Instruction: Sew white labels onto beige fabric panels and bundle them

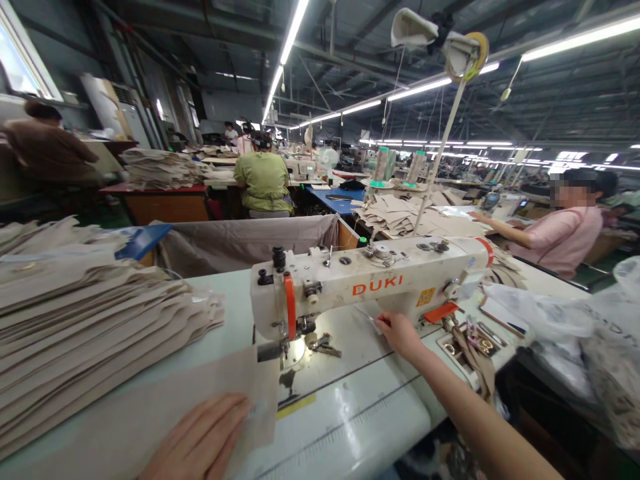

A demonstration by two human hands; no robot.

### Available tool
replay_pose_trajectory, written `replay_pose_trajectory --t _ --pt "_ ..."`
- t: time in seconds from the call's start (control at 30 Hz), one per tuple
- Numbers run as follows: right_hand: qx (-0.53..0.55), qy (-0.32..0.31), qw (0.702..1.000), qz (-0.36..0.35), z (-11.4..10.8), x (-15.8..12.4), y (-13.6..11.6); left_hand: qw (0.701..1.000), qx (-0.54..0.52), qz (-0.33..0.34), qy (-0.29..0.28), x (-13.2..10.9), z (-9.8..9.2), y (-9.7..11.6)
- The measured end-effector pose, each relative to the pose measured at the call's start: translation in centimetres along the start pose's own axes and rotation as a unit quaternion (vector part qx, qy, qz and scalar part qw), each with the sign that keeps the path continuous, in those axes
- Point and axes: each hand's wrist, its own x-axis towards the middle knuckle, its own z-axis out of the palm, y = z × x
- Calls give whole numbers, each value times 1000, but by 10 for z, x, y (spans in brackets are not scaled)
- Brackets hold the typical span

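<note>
Head view: a beige fabric piece [220,380] lies flat on the desk [395,420], in front and to the left of the sewing machine [330,287], its right edge just beside the machine's needle end.
Left hand [197,433]: palm down on the fabric piece, loosely flat, fingers together, gripping nothing.
Right hand [400,333]: pinched narrow on a thin pale item [371,320] under the machine's arm; I cannot tell what it is.
Fabric risk: with one flat palm on it, the piece could twist or drift off line beside the machine, I judge.
Pinch risk: so slim an item could slip out and drop onto the machine's bed.
Metal part [325,345]: it lies right of the machine's needle, where cloth pushed along the bed might snag.
Fabric stack [115,333]: left of the machine, edges uneven; a knock could send upper layers sliding onto the flat piece.
Tray [459,370]: at the machine's right end, with a brown strap [483,377] trailing over its side, which a forearm might catch.
Brand: "DUKI" in orange letters across the machine's arm.
Yellow label [426,297]: right of that name on the machine, too small to read.
Ruler scale [345,420]: along the desk in front of the machine, its figures illegible.
</note>
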Motion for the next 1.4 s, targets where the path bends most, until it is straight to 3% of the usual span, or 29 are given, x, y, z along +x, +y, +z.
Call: replay_pose_trajectory --t 0.17,0.37,0.5,0.6,0.67,0.77,0.87,1.0,1.4 --pt "-86 34 994 -50 7 -6 -4 997 76 1 18 36 -15 4" --pt "-127 34 987 -90 13 -13 2 999 38 1 -14 27 3 9" --pt "-81 109 980 -145 23 -31 -4 1000 23 -15 -15 26 2 11" --pt "29 136 953 -269 33 -59 -36 999 21 -19 -16 32 0 12" --pt "99 99 923 -358 39 -81 -67 1000 13 -1 -28 35 3 12" --pt "139 31 889 -435 48 -104 -109 997 -15 30 -67 36 13 10" --pt "133 -15 882 -451 59 -111 -129 990 -31 49 -127 35 19 7" --pt "113 -55 887 -444 68 -108 -128 977 -20 62 -205 38 16 7" --pt "125 -27 888 -441 75 -113 -123 968 -75 60 -230 38 21 10"
